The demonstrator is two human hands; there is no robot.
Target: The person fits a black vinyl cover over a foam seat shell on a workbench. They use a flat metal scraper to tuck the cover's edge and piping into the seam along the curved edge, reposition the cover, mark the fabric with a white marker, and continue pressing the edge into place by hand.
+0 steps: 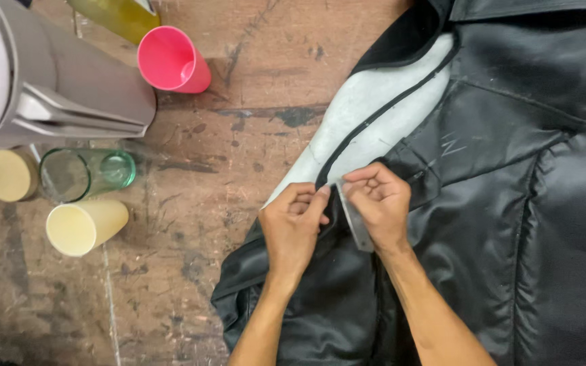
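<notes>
A black garment (496, 203) of shiny cloth lies spread over the right half of a worn wooden table (239, 81). A pale grey inner lining panel (367, 118) edged with black piping shows on it. My left hand (293, 227) pinches the black edge of the garment beside the piping. My right hand (378, 203) is closed on a thin grey flat metal tool (355, 224) that points up toward the same spot. The fingertips of both hands nearly touch.
At the left stand a pink cup (171, 59), a green glass (86, 174), a cream cup (84, 226) and a tan round lid (9, 175). A large grey jug (55, 81) fills the top-left corner. A yellow-green bottle (120, 15) lies behind it.
</notes>
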